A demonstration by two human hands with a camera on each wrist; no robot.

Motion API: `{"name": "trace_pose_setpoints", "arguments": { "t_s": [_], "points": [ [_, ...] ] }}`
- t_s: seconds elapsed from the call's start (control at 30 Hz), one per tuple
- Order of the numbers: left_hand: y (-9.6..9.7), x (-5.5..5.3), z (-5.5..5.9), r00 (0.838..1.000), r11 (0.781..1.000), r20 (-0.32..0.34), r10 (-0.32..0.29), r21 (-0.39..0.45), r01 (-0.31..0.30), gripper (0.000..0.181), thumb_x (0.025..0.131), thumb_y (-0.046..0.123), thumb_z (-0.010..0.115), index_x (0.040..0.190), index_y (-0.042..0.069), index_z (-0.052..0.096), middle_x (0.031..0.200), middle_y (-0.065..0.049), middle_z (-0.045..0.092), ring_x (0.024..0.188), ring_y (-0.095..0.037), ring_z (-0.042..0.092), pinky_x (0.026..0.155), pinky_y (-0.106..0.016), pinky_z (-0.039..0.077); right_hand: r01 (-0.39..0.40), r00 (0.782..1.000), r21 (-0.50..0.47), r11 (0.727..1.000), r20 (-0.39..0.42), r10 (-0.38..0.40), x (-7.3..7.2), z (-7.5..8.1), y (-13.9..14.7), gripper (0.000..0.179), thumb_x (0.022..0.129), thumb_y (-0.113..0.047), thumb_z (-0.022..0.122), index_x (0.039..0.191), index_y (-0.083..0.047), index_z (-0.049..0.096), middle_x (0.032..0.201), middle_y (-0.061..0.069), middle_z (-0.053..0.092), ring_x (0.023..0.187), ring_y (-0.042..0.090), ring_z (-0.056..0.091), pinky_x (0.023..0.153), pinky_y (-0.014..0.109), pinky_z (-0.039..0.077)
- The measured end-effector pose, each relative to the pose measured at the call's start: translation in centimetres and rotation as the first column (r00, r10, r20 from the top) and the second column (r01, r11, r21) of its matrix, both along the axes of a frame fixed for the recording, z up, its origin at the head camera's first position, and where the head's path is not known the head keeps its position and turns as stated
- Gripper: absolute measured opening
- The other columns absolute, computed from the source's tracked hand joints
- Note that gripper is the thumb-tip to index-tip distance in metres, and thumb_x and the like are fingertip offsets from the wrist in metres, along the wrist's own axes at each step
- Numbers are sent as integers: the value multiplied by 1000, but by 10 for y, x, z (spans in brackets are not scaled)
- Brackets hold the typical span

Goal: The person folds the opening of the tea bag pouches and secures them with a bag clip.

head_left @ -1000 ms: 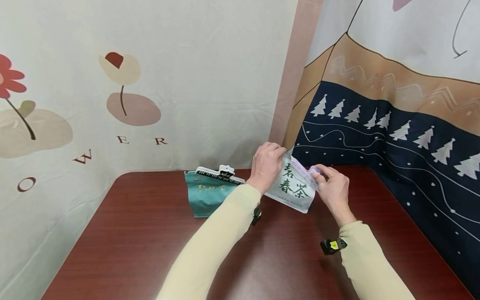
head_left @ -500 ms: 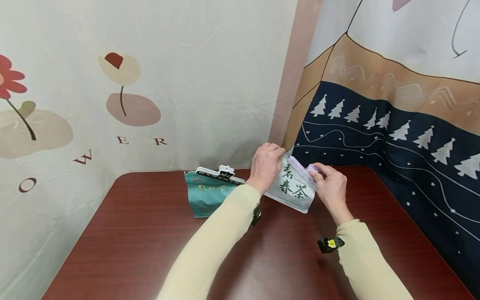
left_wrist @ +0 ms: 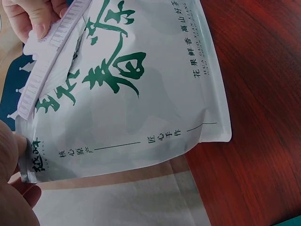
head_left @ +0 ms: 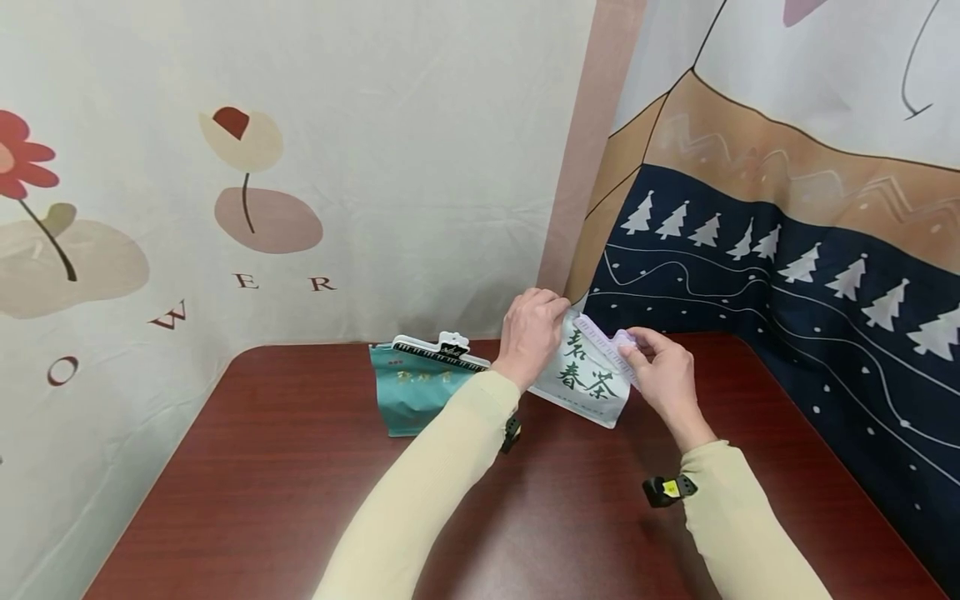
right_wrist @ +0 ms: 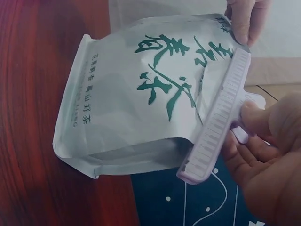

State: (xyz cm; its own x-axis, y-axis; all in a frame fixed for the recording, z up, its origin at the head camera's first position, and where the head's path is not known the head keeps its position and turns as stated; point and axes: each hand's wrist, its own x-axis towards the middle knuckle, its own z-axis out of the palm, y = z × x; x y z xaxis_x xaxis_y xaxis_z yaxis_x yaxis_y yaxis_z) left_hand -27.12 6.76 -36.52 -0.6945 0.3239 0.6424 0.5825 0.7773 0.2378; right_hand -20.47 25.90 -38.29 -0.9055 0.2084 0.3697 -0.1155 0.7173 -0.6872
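A silver-white tea bag (head_left: 573,383) with green writing stands tilted at the back of the table. Along its top edge lies a long lilac bag clip (right_wrist: 218,117), marked with piano keys. My left hand (head_left: 531,333) pinches the bag's upper left corner between thumb and fingers. At the other side, my right hand (head_left: 666,379) grips the clip's handle, thumb on one lever and fingers on the other, as the right wrist view shows. In the left wrist view the clip (left_wrist: 49,66) covers most of the top edge, near the pinched corner.
A teal bag (head_left: 412,396) stands left of my left hand, with a black and white clip (head_left: 442,352) across its top. The dark red table (head_left: 285,483) stretches toward me. Printed cloth (head_left: 420,208) hangs close behind the table and on its right.
My right hand and the lilac clip have shifted slightly left, then the hand slightly back. My left hand keeps its pinch on the bag, which stays almost in place.
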Motion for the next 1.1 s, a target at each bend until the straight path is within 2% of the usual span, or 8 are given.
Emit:
{"name": "trace_pose_setpoints", "arguments": {
  "t_s": [0.3, 0.73, 1.03, 1.1],
  "points": [
    [1, -2, -1, 1000, 1000, 0, -1, 10, 1, 20, 99, 11, 70, 115, 15, 81, 111, 2, 76, 110, -15, 65, 98, -27, 51, 52, 995, -11, 999, -86, -53, -3, -4, -7, 26, 95, 0, 70, 121, 4, 71, 110, 27, 72, 95, 40, 68, 83, 51, 54],
    [1, -2, -1, 1000, 1000, -8, -12, 27, 12, 19, 99, 12, 71, 113, 16, 82, 108, 2, 77, 108, -15, 65, 97, -27, 52, 81, 990, -22, 996, -117, -83, -7, -2, -13, 26, 93, 0, 73, 119, 3, 74, 109, 25, 73, 92, 39, 69, 79, 46, 53],
    [1, -3, -2, 1000, 999, 1, -14, 29, 14, 18, 99, 13, 70, 113, 16, 82, 108, 2, 77, 108, -16, 64, 99, -27, 51, 99, 989, -46, 994, -105, -103, -9, 0, -17, 27, 94, -1, 73, 120, 3, 74, 110, 26, 73, 93, 39, 68, 79, 45, 53],
    [0, -3, -2, 1000, 999, 1, -19, 29, 19, 18, 99, 12, 70, 112, 15, 82, 108, 2, 76, 107, -16, 64, 98, -28, 51, 98, 990, -48, 994, -102, -102, -9, 0, -16, 27, 94, -1, 73, 120, 3, 74, 109, 26, 73, 93, 38, 68, 78, 41, 53]
  ]
}}
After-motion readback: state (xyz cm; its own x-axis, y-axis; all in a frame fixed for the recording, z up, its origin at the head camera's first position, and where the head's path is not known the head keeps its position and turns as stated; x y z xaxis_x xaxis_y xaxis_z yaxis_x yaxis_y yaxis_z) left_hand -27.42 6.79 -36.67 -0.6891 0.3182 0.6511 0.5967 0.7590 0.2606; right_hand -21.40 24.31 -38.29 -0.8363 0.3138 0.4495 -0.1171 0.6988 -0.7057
